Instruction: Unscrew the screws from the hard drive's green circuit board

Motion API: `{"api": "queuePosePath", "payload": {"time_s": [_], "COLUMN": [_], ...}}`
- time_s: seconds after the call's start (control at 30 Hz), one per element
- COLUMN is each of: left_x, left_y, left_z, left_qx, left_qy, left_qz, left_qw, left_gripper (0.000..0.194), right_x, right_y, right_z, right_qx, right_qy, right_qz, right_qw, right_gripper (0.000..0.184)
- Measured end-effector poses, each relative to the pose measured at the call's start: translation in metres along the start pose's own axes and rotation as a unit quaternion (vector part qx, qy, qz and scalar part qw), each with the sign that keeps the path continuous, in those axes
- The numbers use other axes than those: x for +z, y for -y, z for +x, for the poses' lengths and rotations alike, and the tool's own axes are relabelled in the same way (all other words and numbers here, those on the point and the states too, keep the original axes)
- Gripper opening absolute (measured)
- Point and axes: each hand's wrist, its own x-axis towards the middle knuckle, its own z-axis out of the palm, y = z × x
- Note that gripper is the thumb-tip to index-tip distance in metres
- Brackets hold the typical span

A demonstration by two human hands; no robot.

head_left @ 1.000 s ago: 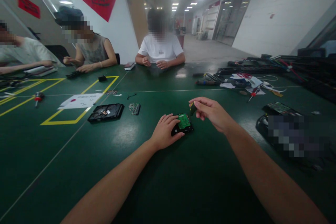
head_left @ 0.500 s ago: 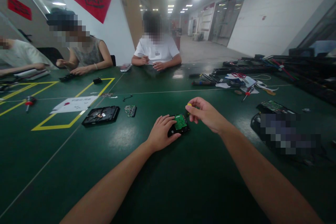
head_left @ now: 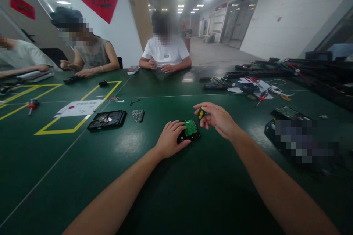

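A black hard drive (head_left: 196,136) with a green circuit board (head_left: 191,127) facing up lies on the green table in front of me. My left hand (head_left: 171,138) grips it from the left, fingers over its top and thumb along the near edge. Just right of the drive, my right hand (head_left: 213,117) holds a small yellow and black screwdriver (head_left: 201,113) upright between thumb and fingers. Its tip points down at the drive's right edge, but I cannot tell whether it touches a screw. Left of my hands lies a loose circuit board (head_left: 138,115), with an open black drive case (head_left: 107,120) beyond it.
A white paper (head_left: 78,108) lies across yellow tape. A red screwdriver (head_left: 32,105) sits far left. Cables and tools (head_left: 259,87) are heaped at back right, near a dark device (head_left: 292,113). Across the table sit several people, one in a white shirt (head_left: 165,53).
My right fingers shift around the screwdriver handle, covering it half a second ago and now loosened so more yellow shows. My left hand stays on the drive. The view has swung slightly.
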Motion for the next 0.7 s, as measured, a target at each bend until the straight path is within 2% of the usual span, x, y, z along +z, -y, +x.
{"api": "queuePosePath", "payload": {"time_s": [0.17,0.4,0.7], "left_x": [-0.0004,0.0002,0.004], "left_y": [-0.0001,0.0005,0.0022], "left_z": [0.0005,0.0003,-0.0004], "left_qx": [0.004,0.006,0.011], "left_qy": [-0.002,-0.002,-0.003], "left_qz": [-0.001,-0.002,-0.004], "left_qw": [1.0,1.0,1.0], "left_gripper": [0.056,0.056,0.056], "right_x": [0.0013,0.0006,-0.001], "right_y": [0.0004,0.0012,0.0082], "right_z": [-0.001,-0.0018,-0.0064], "right_qx": [0.02,0.007,-0.01], "right_qy": [0.022,-0.035,0.018], "right_qz": [-0.007,-0.025,-0.08], "right_qw": [1.0,0.999,0.997], "right_gripper": [0.019,0.017,0.02]}}
